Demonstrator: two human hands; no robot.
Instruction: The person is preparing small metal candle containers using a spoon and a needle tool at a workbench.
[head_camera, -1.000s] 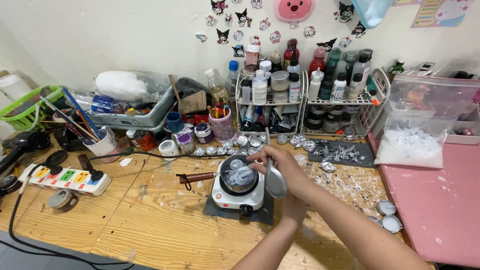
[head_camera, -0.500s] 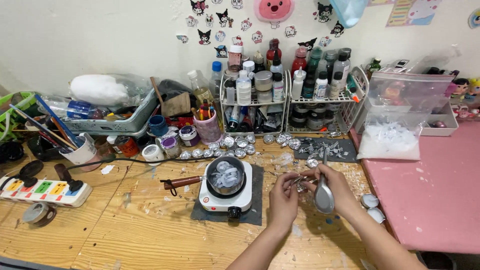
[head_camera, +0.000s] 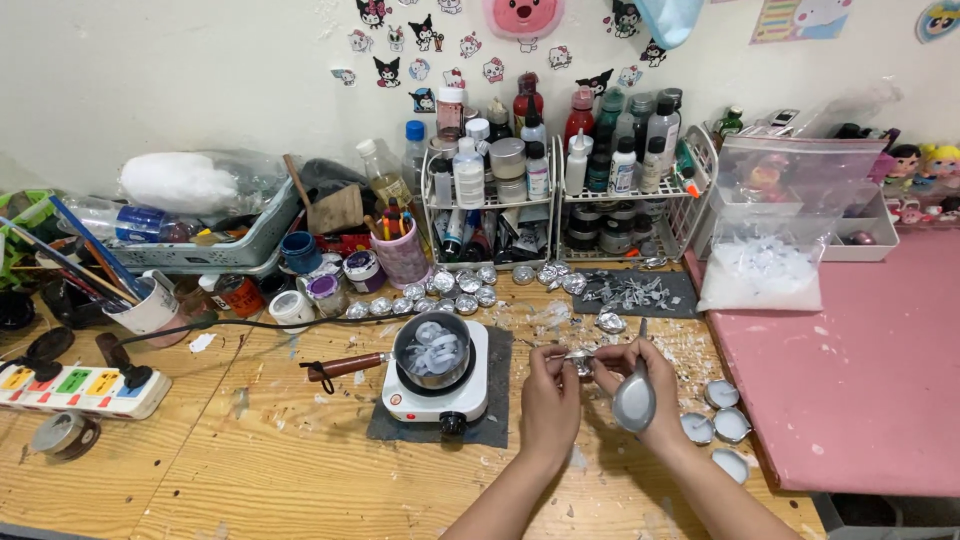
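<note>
My left hand (head_camera: 549, 392) and my right hand (head_camera: 648, 385) meet over the wooden table, right of a small white electric hot plate (head_camera: 437, 400). Both pinch a small silver foil cup (head_camera: 580, 360) between their fingertips. My right hand also holds a metal spoon (head_camera: 634, 400), bowl hanging down. On the hot plate sits a little metal pot (head_camera: 432, 352) with white wax pieces in it; its wooden handle (head_camera: 345, 366) points left.
A row of foil cups (head_camera: 455, 290) lies behind the hot plate. Filled white tealights (head_camera: 722, 420) sit by the pink mat (head_camera: 850, 380). Wire racks of bottles (head_camera: 560, 180), a clear bag of white flakes (head_camera: 765, 265), a power strip (head_camera: 75, 390) and a brush cup (head_camera: 140, 305) surround the area.
My right hand carried the spoon from over the pot to the right. My left hand came into view, and both hands now grip a foil cup.
</note>
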